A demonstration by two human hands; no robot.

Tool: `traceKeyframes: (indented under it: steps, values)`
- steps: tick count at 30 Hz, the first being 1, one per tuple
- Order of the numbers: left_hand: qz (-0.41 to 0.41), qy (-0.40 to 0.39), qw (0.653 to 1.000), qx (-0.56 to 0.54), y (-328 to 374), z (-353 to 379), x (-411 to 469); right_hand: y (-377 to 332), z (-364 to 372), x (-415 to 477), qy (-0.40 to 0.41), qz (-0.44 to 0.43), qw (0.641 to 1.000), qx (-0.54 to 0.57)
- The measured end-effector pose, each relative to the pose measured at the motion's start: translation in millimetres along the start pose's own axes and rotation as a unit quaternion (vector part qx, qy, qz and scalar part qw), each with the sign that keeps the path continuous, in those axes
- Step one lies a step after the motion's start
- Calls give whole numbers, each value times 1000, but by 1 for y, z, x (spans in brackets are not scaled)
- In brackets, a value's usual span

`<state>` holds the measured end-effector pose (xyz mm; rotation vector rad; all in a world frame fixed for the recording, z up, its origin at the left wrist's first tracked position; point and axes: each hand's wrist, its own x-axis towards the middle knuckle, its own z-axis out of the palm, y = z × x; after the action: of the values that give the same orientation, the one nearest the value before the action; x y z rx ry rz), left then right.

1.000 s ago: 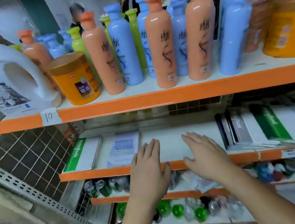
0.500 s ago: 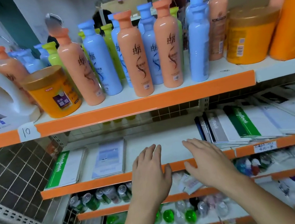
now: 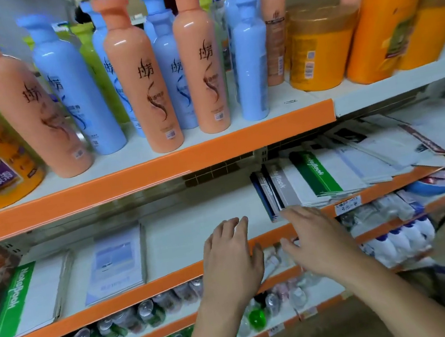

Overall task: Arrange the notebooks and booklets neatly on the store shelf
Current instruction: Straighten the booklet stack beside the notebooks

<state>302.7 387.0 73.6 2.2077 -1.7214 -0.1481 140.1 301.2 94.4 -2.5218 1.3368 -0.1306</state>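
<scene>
left grip (image 3: pixel 234 261): flat, fingers straight, holding nothing, just left of the fanned stack (image 3: pixel 317 178)
right grip (image 3: pixel 317 243): fingers spread, empty, tips at the fanned stack's near left corner, can't tell if touching
fanned stack: notebooks overlapping sideways on the shelf (image 3: pixel 194 220)
green notebook (image 3: pixel 25 296), blue booklet (image 3: pixel 117 263): lying flat, same shelf, well left of the fanned stack
</scene>
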Motion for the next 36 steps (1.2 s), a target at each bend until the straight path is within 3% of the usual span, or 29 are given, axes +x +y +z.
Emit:
traceKeyframes:
  steps: [9, 22, 36]
  values:
    - [58, -29, 998, -18, 84, 45, 63, 114, -22, 15, 16, 68, 998, -6]
    - [18, -81, 997, 8, 267, 130, 172, 341, -85, 62, -23, 63, 998, -3]
    - [-32, -134, 990, 22, 292, 183, 220, 403, -61, 114, -88, 21, 996, 9]
